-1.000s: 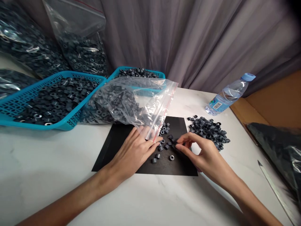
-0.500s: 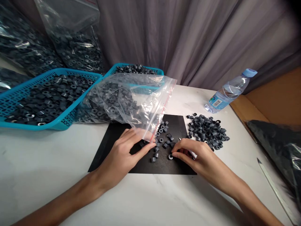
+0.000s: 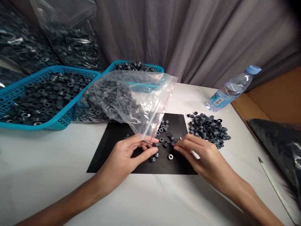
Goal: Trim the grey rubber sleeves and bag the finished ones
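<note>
My left hand (image 3: pixel 128 155) is curled over the black mat (image 3: pixel 145 166), with a small dark grey ring (image 3: pixel 154 145) between thumb and index finger. The open mouth of a clear zip bag (image 3: pixel 162 106) drapes down to these fingers. Across the mat, my right hand (image 3: pixel 202 152) is closed, its thumb and index fingertips pressed together; what they pinch is hidden. Under this hand shows a white piece (image 3: pixel 195 154), its kind unclear. A ring with a pale, shiny face (image 3: pixel 170 157) lies on the mat between the hands, near several loose dark rings (image 3: pixel 165 144).
Blue baskets of rings stand at the left (image 3: pixel 63 121) and at the back (image 3: pixel 162 69). Right of the mat lies a heap of dark rings (image 3: pixel 207 128). A water bottle (image 3: pixel 227 91), a pencil-like stick (image 3: pixel 275 185) and a dark plastic bag (image 3: pixel 279 144) are further right.
My right fingertips have left the pale-faced ring, which now lies free, and moved slightly up. My left fingers have opened from the bag's edge and now surround a dark ring.
</note>
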